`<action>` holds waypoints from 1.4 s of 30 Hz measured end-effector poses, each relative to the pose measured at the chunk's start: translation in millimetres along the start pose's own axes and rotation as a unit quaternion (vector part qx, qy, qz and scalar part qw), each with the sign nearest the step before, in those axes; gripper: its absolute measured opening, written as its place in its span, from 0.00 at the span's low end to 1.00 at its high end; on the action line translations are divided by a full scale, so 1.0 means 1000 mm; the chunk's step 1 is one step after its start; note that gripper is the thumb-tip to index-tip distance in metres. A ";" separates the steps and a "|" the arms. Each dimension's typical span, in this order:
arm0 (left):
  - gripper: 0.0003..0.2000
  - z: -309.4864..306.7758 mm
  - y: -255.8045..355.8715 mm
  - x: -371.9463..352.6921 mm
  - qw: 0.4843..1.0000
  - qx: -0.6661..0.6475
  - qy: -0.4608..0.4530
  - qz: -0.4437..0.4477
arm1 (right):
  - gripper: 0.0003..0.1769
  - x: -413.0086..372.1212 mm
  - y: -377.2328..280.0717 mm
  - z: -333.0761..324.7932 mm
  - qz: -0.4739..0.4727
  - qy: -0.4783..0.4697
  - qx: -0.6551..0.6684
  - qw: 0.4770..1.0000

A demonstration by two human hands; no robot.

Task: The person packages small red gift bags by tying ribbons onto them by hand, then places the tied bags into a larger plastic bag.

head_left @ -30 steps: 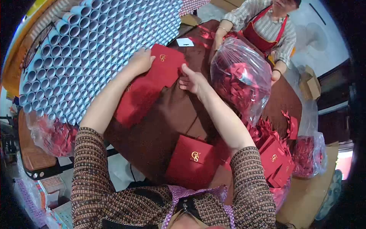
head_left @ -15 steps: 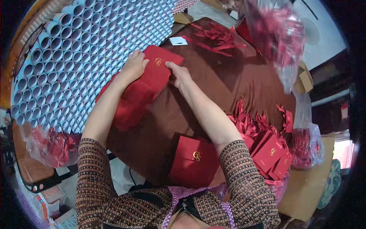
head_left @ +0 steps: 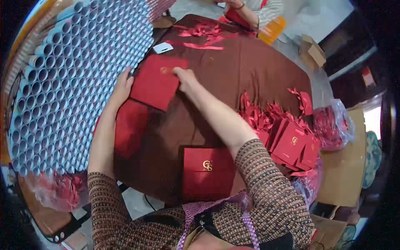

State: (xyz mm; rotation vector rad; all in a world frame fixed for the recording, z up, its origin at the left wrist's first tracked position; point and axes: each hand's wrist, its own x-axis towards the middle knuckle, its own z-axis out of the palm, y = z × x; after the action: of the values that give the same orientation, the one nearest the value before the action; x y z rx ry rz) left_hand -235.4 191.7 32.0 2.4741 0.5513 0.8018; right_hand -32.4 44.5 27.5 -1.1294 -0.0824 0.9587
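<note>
Red envelope (head_left: 155, 83) between left hand (head_left: 121, 88), flat at its edge, and right hand (head_left: 186, 79) (flat atop its corner)

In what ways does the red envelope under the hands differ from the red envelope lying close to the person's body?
The far envelope lies tilted beside the blue tubes; the near envelope lies square before the person. The left hand and right hand touch the far envelope; nothing touches the near envelope. The far envelope's gold logo is blurred; the near envelope's reads clearly. Both are red and lie flat on the brown table.
</note>
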 end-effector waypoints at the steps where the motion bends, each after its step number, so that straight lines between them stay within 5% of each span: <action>1: 0.22 -0.008 0.011 0.002 0.997 -0.012 -0.046 -0.058 | 0.09 -0.010 -0.011 -0.003 -0.008 -0.003 0.058 0.998; 7: 0.19 -0.004 0.007 -0.001 0.995 0.002 -0.089 -0.051 | 0.11 0.005 -0.057 -0.057 0.008 0.085 0.101 0.991; 14: 0.19 -0.002 0.006 -0.004 0.987 0.042 -0.139 -0.063 | 0.19 0.038 -0.134 -0.173 -0.140 0.159 0.108 0.971; 19: 0.19 -0.003 0.003 -0.004 0.985 0.026 -0.147 -0.082 | 0.12 0.044 -0.178 -0.239 -0.192 0.209 0.079 0.956; 30: 0.16 -0.023 0.018 0.005 0.990 0.022 -0.140 -0.021 | 0.06 0.057 -0.199 -0.272 0.008 0.229 0.004 0.973; 33: 0.17 -0.036 0.045 0.014 0.972 0.099 -0.199 -0.073 | 0.09 0.071 -0.198 -0.290 0.001 0.177 -0.015 0.984; 35: 0.17 -0.036 0.037 0.014 0.981 0.067 -0.180 -0.041 | 0.11 0.037 -0.197 -0.266 -0.045 0.057 -0.076 0.994; 36: 0.18 -0.041 0.039 0.014 0.983 0.058 -0.170 -0.043 | 0.13 0.016 -0.196 -0.244 -0.035 0.124 -0.060 0.990; 39: 0.19 -0.069 0.049 0.015 0.994 0.025 -0.103 -0.029 | 0.18 0.084 -0.199 -0.307 0.006 0.059 -0.067 0.996; 40: 0.20 -0.087 0.060 0.009 0.995 -0.002 -0.070 -0.070 | 0.19 0.080 -0.196 -0.309 -0.042 0.109 -0.037 0.992; 42: 0.19 -0.114 0.081 -0.012 0.989 -0.058 0.038 -0.127 | 0.22 0.100 -0.215 -0.325 0.062 0.186 -0.079 0.978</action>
State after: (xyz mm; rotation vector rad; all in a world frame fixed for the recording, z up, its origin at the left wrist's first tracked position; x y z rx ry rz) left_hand -297.8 156.0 152.8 2.2173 0.8050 0.8041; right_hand 323.1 -142.1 5.8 -1.4573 0.2210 0.8459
